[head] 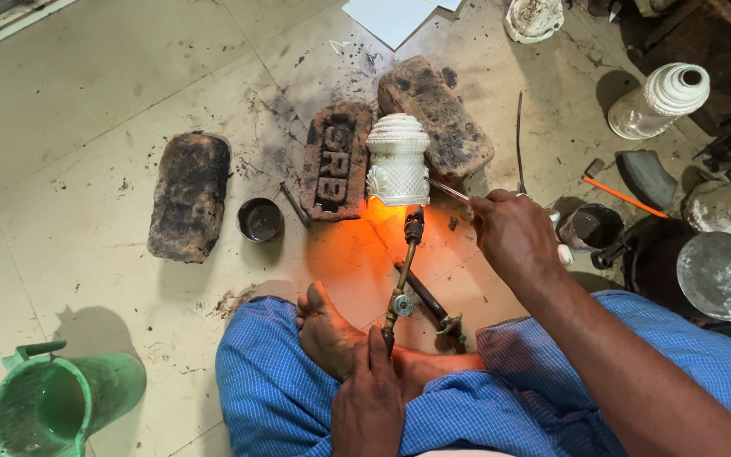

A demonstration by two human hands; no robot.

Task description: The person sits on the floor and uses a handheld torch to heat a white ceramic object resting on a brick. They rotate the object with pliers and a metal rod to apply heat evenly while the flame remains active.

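On the pale tiled floor (86,169), the white patterned domed metal vessel (398,159) stands upright between dark scorched bricks (336,161), straight ahead. The brass gas torch (403,271) points lengthwise at it, clenched in the left hand (370,402); the nearer right hand (513,237) pinches thin metal tongs (450,190) touching its base

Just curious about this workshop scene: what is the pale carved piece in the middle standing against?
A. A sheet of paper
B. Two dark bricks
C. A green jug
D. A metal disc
B: the pale carved piece stands upright on the floor, flanked by two dark bricks, with an orange glow at its base.
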